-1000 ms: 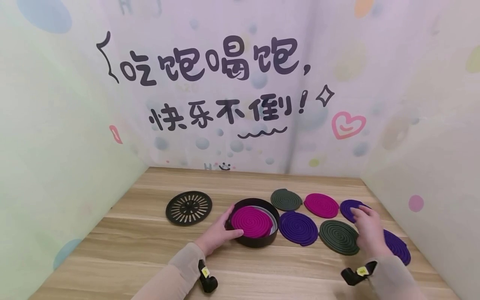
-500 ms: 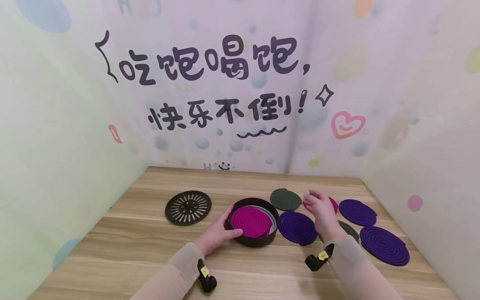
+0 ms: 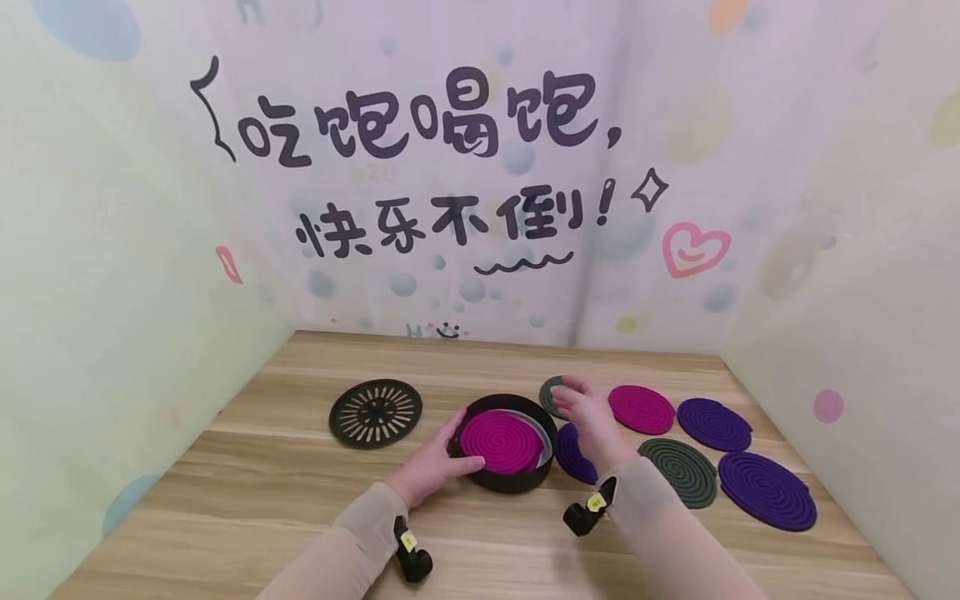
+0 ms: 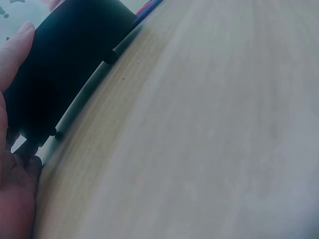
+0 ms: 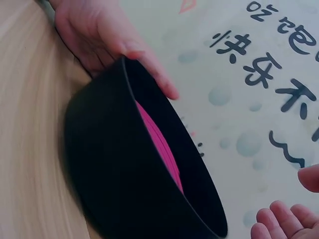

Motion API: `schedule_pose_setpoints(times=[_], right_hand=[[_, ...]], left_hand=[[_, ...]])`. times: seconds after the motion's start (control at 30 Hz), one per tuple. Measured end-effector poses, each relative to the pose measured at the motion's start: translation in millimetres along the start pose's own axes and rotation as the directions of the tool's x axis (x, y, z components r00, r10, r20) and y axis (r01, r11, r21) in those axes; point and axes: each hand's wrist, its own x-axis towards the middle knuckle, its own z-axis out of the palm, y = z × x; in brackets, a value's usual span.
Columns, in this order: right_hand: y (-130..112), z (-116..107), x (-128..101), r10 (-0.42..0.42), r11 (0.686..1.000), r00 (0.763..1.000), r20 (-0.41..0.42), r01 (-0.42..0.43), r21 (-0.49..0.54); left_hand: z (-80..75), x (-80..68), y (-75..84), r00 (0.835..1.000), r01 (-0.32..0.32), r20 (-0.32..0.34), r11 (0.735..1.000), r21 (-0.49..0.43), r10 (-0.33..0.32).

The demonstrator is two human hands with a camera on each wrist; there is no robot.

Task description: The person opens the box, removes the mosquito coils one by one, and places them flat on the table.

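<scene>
left hand (image 3: 433, 467): black bowl (image 3: 517, 479) on worktop (image 3: 262, 500) is clasped at rim | right hand (image 3: 592, 412): fingers apart, nothing held, hovering at grey-green coil (image 3: 551, 396) | magenta coil (image 3: 501, 442) inside bowl | risk: brittle coil could be snapped if pinched unevenly

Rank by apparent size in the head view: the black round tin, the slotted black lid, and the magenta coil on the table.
1. black round tin
2. slotted black lid
3. magenta coil on the table
The tin stands nearest the camera, so its lead is unsure.
</scene>
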Motion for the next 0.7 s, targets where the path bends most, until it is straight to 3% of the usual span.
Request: schedule_pose_setpoints(times=[0.3,0.7], right_hand=[[8,23,6,0.131,0.991,0.991,0.018,-0.13,-0.021],[18,40,5,0.149,0.977,0.989,0.025,-0.144,-0.157]], left_hand=[[-0.3,1.2,-1.5,1.0,0.009,-0.003,1.0,0.003,-0.009],[-0.8,-1.6,1.9,1.0,0.007,0.012,1.0,0.019,-0.007]])
